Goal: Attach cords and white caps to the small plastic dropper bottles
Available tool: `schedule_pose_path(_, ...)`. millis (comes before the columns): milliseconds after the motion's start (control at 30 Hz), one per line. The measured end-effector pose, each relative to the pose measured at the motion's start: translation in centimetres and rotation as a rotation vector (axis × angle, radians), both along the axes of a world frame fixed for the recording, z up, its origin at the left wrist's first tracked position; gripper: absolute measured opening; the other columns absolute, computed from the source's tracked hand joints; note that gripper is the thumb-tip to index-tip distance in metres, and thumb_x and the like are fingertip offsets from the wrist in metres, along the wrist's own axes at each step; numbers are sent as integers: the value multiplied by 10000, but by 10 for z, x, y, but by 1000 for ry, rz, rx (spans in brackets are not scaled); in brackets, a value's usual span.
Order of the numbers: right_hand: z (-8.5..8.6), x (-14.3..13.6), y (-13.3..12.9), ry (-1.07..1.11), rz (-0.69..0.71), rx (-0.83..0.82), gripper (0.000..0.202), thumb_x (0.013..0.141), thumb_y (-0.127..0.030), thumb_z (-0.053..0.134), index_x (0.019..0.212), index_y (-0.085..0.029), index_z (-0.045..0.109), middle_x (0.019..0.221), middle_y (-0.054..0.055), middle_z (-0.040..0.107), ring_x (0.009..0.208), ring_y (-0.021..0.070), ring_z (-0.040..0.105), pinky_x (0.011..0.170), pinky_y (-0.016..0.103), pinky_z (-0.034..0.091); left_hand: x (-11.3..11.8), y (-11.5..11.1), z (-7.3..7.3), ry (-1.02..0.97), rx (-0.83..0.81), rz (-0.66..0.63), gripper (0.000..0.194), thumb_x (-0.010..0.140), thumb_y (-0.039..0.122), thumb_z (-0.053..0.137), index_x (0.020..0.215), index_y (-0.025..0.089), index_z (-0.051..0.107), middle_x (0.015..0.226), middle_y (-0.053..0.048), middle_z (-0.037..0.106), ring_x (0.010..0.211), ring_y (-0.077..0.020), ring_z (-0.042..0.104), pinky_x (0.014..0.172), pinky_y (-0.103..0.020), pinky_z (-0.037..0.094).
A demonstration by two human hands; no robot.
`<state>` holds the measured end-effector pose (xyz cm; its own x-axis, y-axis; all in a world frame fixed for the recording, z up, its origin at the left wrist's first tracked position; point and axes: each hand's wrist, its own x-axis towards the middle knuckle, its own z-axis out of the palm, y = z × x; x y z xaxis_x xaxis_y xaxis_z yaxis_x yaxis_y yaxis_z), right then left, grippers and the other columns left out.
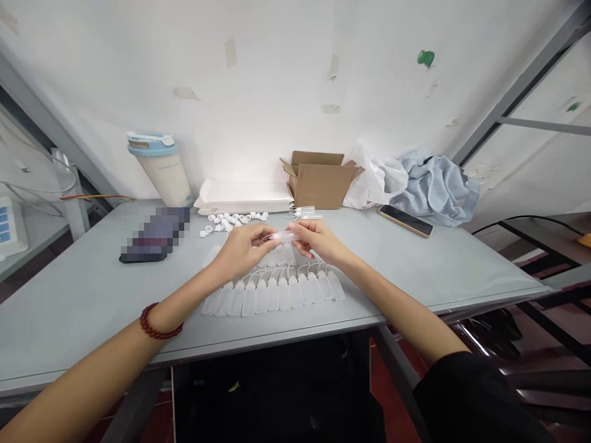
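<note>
pinching a translucent bottle (287,235), the left hand (247,245) and right hand (321,239) had fingers clamped on it; slick plastic could have let it drop onto the bottle row (272,294).

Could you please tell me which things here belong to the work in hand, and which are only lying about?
Likely part of the work:
small translucent bottle, between the left hand and right hand
row of similar bottles
white caps

Probably just lying about:
tumbler
phone at right
crumpled cloth
</note>
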<state>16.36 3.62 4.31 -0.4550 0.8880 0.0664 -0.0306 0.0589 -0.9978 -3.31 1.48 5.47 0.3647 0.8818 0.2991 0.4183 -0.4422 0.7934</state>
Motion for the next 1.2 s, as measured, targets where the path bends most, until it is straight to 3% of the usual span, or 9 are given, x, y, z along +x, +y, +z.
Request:
schedule_pose_path(100,1,0,-1,1,-4,-9,315,848,-442,603,722,-165,521,486,-83,472,324,33,386,314,172,259,1,-2,0,8,20,3,261,812,400,630,879,153,678,861,-53,703,775,-185,649,724,-302,515)
schedule_pose_path(267,2,0,-2,-2,-9,-4,306,848,-457,607,766,-172,527,479,-82,488,328,42,391,326,175,275,-1,0,3,-17,-207,-53,307,843,453,593,849,161,686,724,-31,695,659,-168,654,665,-295,520)
schedule_pose_path(467,-2,3,2,-14,-18,131,287,794,-406,688,939,-167,624,616,-42,589,474,63,513,421,184,389,-2,8,2,-223,-405,6,344,780,467,677,661,144,656,654,-33,659,577,-143,624,613,-282,512)
schedule_pose_path(667,-5,4,5,7,-33,164,299,754,-398,718,935,-165,668,645,-31,580,552,85,551,469,206,440,-4,10,-1,-286,-641,-23,398,756,514,694,764,116,705,674,-55,656,592,-156,627,589,-291,506)
schedule_pose_path(767,-5,4,5,22,-40,173,316,738,-414,724,916,-159,666,627,-32,579,532,87,538,466,218,438,-4,6,0,-199,-484,-30,392,786,512,653,711,128,689,646,-53,654,571,-156,608,579,-292,490)
schedule_pose_path(933,-7,4,5,13,-62,167,302,759,-455,694,773,-157,645,520,-55,502,452,69,448,461,223,394,-1,-2,-2,128,181,19,362,875,434,533,653,170,645,603,-26,620,579,-146,544,583,-275,416)
schedule_pose_path(1000,-6,3,4,3,-85,146,337,764,-479,684,694,-158,612,515,-50,492,442,67,439,463,229,389,0,-3,-2,191,350,48,326,882,406,513,688,185,650,615,-20,614,592,-146,522,583,-273,399)
schedule_pose_path(1100,-5,2,2,15,-95,113,370,742,-506,696,665,-162,588,522,-48,491,450,72,444,463,235,398,0,-3,-1,185,335,54,279,866,406,537,738,191,660,690,-27,658,643,-154,555,607,-270,428)
schedule_pose_path(1200,-3,2,2,47,-71,112,366,733,-509,705,697,-160,600,541,-43,505,479,77,460,474,235,422,-1,-2,3,110,80,2,326,862,458,551,754,173,669,737,-38,689,659,-161,609,617,-271,484)
